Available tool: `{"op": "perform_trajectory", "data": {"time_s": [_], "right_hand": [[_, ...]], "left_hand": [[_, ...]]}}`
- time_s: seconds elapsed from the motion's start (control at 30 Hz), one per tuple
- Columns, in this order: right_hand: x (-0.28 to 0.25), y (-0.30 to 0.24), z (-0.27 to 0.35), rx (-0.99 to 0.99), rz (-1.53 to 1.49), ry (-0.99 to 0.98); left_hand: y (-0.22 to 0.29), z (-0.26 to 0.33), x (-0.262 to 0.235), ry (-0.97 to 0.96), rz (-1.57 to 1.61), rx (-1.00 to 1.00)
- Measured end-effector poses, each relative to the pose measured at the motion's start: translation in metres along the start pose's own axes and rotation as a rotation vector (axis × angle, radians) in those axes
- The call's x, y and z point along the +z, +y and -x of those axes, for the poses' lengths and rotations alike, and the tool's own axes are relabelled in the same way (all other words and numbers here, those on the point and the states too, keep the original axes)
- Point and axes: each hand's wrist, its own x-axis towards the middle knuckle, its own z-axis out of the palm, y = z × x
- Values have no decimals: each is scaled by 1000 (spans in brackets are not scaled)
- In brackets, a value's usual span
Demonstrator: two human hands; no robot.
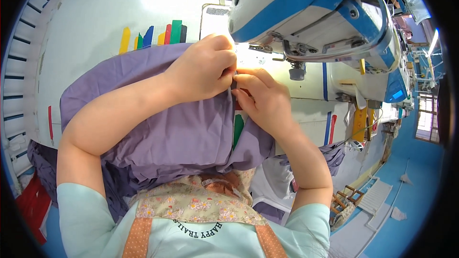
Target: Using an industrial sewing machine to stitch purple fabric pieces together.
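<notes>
Purple fabric (191, 129) spreads over the sewing table and hangs off its near edge toward my lap. My left hand (206, 67) is closed, its fingers curled down on the fabric's edge close to the needle area. Just to its right, my right hand (265, 98) pinches the same edge between thumb and fingers. Both hands sit beside the white and blue sewing machine (296, 14), whose lamp lights the spot brightly. The fingertips and the exact piece of edge between them are partly hidden.
Coloured tape strips (176, 31) are stuck on the white table (110, 5) behind the fabric, with more strips at the right. A slatted rack (14, 76) stands at the left. Red cloth (33, 205) lies low left. Blue floor and a wooden stool (346, 198) show at the right.
</notes>
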Motion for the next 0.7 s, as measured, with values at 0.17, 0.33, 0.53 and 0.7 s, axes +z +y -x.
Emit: {"op": "perform_trajectory", "data": {"time_s": [0.17,0.33,0.53,0.7], "right_hand": [[-21,-6,-2,342,-274,2],[-44,-39,9,434,-647,172],[-70,-82,37,219,-434,169],[-70,-88,92,428,-1117,158]], "left_hand": [[8,-6,-5,-1,-83,56],[58,6,-7,-310,296,-311],[136,32,11,-365,935,-502],[166,71,10,-231,1093,-777]]}}
